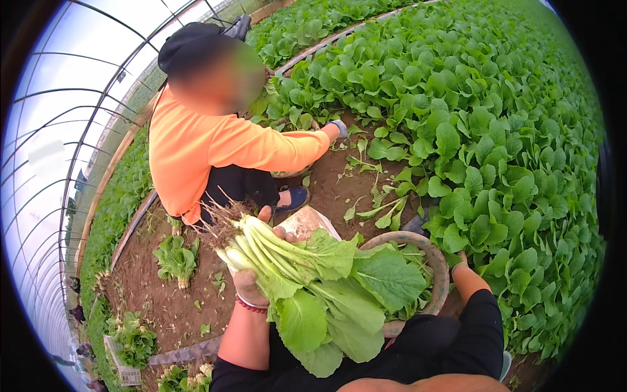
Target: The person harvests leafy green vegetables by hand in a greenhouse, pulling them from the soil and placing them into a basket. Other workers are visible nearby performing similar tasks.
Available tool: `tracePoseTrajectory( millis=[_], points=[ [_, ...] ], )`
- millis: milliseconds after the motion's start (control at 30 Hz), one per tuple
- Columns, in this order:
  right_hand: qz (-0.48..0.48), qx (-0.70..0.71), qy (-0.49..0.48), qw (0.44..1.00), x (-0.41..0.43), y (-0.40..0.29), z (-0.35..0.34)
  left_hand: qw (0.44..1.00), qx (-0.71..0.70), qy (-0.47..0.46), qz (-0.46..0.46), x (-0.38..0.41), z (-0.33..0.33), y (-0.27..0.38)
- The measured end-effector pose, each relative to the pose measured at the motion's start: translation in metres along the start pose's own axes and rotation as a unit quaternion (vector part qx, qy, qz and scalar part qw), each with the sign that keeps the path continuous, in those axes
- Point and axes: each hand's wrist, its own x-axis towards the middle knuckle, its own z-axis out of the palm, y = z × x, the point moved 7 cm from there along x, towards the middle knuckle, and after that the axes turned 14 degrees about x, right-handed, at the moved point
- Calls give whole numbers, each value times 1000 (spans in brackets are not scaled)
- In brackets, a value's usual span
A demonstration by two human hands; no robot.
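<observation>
In my left hand (251, 286) is a thick bunch of leafy greens (303, 289), pale stems gathered, soil-caked roots (223, 223) pointing up and left. Its broad leaves hang over my lap and partly over a round basket (438, 274) with a brown rim. More cut or loose leaves (416, 262) lie inside that basket. My right hand (461, 257) reaches past the basket into the standing greens (482, 230); leaves cover its fingers, so its grip is hidden.
A co-worker in an orange top (235, 142) crouches ahead, one gloved hand (339, 128) at the bed's edge. A dirt-smeared white box (306, 220) stands behind my bunch. Tied bunches (179, 259) lie on soil at left, near a white plastic crate (120, 362).
</observation>
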Motion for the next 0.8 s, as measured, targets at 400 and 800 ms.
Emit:
tracePoseTrajectory(
  millis=[400, 800],
  points=[
    [-47, -349, -15, 936, -31, 3, 17, 997, -40, -57, -22, 5, 16, -7],
    [-131, 375, 362, 844, -267, 53, -159, 994, -21, -108, -16, -18, 53, -10]
  ],
)
